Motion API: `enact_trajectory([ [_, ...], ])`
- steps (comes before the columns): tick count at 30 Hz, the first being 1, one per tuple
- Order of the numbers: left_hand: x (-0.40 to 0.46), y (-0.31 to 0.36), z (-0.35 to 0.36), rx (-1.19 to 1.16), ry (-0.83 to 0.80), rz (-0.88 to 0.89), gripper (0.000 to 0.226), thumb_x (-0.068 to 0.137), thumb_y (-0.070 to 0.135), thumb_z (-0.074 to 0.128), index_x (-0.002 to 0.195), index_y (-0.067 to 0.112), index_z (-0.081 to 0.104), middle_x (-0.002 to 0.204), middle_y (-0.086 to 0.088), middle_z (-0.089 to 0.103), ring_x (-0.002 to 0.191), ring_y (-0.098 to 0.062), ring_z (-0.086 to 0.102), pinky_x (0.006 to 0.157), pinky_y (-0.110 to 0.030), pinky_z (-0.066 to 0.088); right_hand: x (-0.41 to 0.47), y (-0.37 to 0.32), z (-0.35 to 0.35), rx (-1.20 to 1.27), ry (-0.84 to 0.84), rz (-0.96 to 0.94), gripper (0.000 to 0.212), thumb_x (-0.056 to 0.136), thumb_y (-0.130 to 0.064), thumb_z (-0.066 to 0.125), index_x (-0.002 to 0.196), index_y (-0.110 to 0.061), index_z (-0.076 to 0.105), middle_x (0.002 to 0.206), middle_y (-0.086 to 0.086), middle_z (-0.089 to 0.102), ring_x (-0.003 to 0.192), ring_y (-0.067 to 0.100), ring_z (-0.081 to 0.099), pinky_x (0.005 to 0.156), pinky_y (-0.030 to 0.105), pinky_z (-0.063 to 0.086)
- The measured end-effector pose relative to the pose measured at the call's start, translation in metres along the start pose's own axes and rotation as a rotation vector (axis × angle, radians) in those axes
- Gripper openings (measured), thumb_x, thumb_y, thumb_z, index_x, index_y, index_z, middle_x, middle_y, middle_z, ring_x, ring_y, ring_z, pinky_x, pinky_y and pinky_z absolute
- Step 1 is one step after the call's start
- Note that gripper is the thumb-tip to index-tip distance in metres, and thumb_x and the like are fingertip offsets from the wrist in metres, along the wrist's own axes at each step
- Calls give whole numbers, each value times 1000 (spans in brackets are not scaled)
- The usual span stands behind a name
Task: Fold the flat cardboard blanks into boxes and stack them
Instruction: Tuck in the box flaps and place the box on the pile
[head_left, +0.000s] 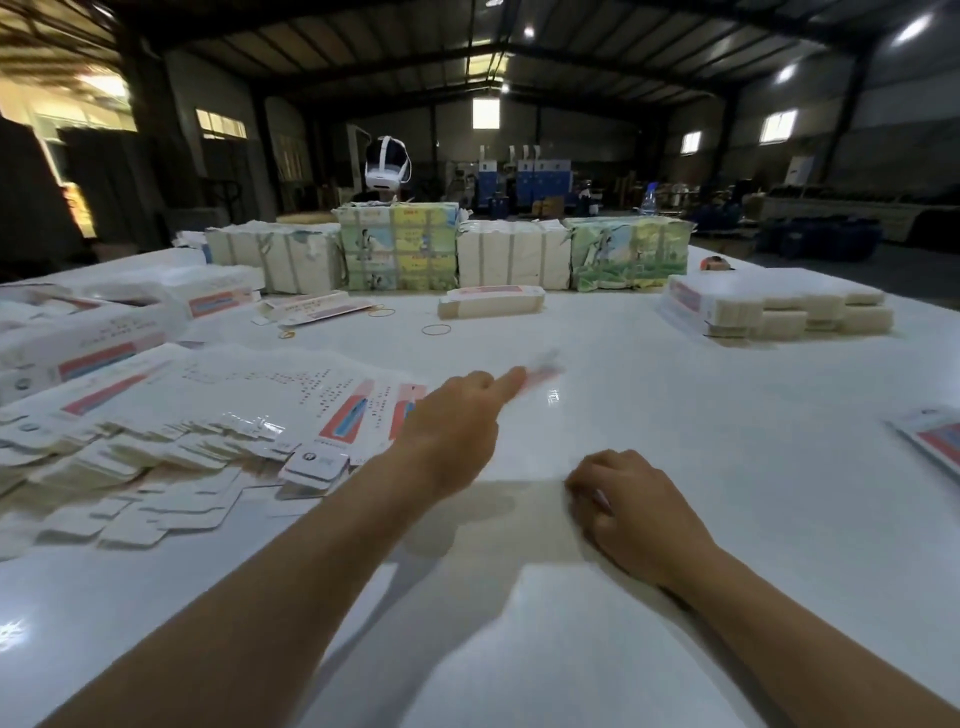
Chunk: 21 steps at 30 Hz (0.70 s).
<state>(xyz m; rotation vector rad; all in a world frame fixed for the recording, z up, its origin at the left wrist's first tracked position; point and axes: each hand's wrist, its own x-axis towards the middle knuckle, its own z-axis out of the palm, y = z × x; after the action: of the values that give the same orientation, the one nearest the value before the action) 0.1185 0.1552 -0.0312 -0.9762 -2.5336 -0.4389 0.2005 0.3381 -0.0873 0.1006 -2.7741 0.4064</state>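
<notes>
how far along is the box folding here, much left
Early, by the look of it. Done: a stack of folded boxes sits far right. In hand: the left hand holds something blurred; the right hand rests curled on the table. Left: a big spread of flat blanks.

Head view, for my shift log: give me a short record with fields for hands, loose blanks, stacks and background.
left hand: stretched forward over the table, fingers out toward a blurred red-and-white piece; contact unclear
right hand: fingers curled, resting on the table; grip contents not visible
loose blanks: fanned pile on the left
stack: far right of the table
bundles: tied blocks in a row along the far edge
rubber band: lying mid-table
background: headset behind the bundles
</notes>
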Motion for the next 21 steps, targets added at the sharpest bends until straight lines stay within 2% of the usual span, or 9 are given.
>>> enact_trajectory([
  [2,-25,30,5,-32,146,178,60,85,-4,42,142,16,40,118,-17,60,102,-34,57,80,-42,52,0,-2,-2,-17,18,3,22,94,-25,46,100,-21,66,107,-6,62,102,19,51,86,31,41],
  [4,-41,43,12,42,135,218,66,86,-6,47,145,20,35,136,-17,50,120,-35,50,94,-53,45,-1,-4,-3,13,35,2,21,92,-21,45,89,-16,65,95,-3,64,91,21,54,81,34,45],
  [7,-54,42,23,155,-20,186,83,93,0,39,141,47,-10,158,-6,13,140,-27,21,112,-59,15,-3,-2,-5,167,13,109,20,91,-15,51,105,-12,64,100,6,66,91,26,60,78,37,50],
  [9,-58,39,28,183,-38,201,83,96,7,39,133,53,-20,159,-5,5,142,-24,18,113,-59,9,-6,-1,-15,563,102,279,15,88,-8,54,92,-8,69,88,15,65,81,29,62,68,38,55],
  [11,-58,41,25,186,1,213,82,93,8,50,143,49,0,156,-13,18,136,-32,31,109,-62,19,-7,-2,-31,1270,221,403,36,90,-9,43,70,-12,73,71,13,61,71,27,60,56,34,55],
  [13,-56,43,24,175,58,221,78,80,5,67,144,37,33,143,-23,41,119,-42,48,97,-64,37,-10,-2,-42,1705,106,451,43,95,-27,41,73,-11,74,66,9,60,69,27,62,54,36,56],
  [15,-56,42,29,162,143,231,68,77,21,71,139,28,45,131,-24,52,107,-42,55,87,-59,47,-13,-5,-44,1694,-88,397,34,89,-34,53,97,-6,69,78,11,68,73,29,68,54,35,57],
  [17,-55,42,30,129,163,181,63,82,45,57,140,22,43,129,-19,54,108,-37,55,88,-54,47,-14,-7,-42,1620,-173,324,34,83,-22,60,110,-1,62,90,15,71,80,29,70,55,31,57],
  [21,-51,38,32,48,207,111,81,86,64,34,144,8,32,131,-11,47,115,-26,43,97,-46,40,-16,-5,-41,1755,-213,300,34,80,-17,57,108,2,62,99,21,70,79,29,70,55,29,58],
])
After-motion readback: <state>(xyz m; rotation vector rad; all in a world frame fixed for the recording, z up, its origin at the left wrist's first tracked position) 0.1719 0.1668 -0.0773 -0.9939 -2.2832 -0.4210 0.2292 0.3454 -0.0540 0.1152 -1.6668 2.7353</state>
